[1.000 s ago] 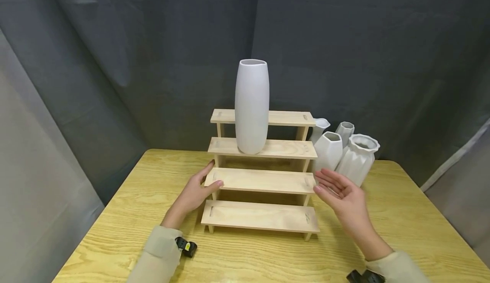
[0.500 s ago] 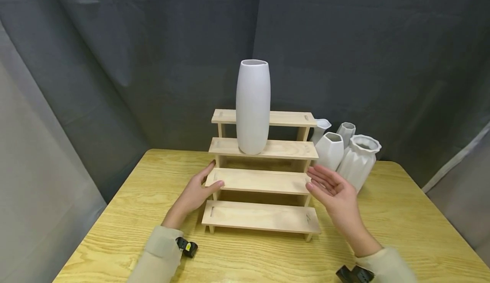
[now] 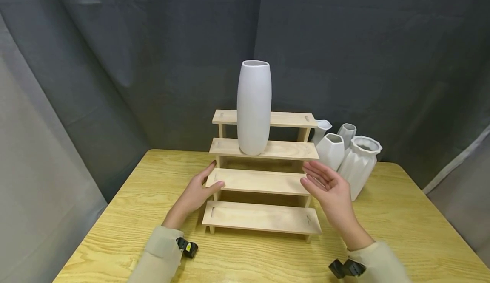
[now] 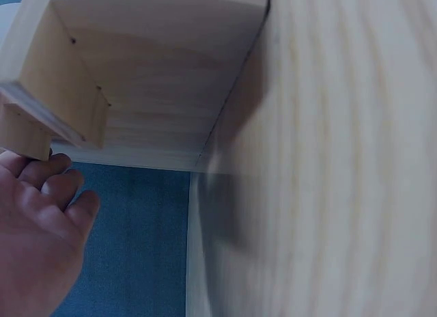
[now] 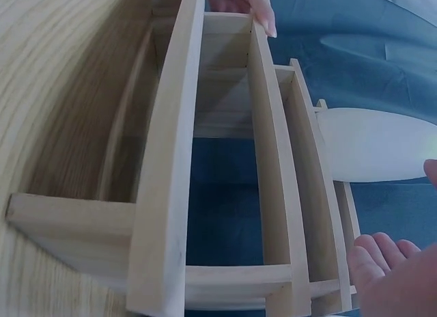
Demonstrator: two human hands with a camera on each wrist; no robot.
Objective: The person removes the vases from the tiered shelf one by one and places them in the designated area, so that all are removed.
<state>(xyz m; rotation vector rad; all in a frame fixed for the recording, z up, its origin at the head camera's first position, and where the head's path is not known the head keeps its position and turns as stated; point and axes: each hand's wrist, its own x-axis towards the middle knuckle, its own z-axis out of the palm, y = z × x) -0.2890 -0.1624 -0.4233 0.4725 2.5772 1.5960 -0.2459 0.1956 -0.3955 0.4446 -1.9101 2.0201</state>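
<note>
A stepped wooden display stand [image 3: 260, 182] with several shelves stands on the table. My left hand [image 3: 194, 194] grips its left end, thumb over the second shelf from the bottom and fingers around the side. In the left wrist view, curled fingers [image 4: 65, 187] sit against the wood. A tall white vase [image 3: 254, 108] stands upright near the middle of the second shelf from the top. Nothing is held in my right hand [image 3: 332, 193], whose fingers are loosely bent; it overlaps the stand's right end in the head view. The right wrist view shows those fingertips [image 5: 372, 259] close to the shelf ends.
Behind my right hand, several white vases are grouped beside the stand: a fluted one [image 3: 360, 164], a faceted one [image 3: 331, 151] and others further back. The wooden table [image 3: 126, 219] reaches a dark curtain [image 3: 172, 62] at the back.
My right hand has moved left, from beside the vase group to over the stand's right end. The left hand keeps its grip; the stand and tall vase have not visibly moved on the table.
</note>
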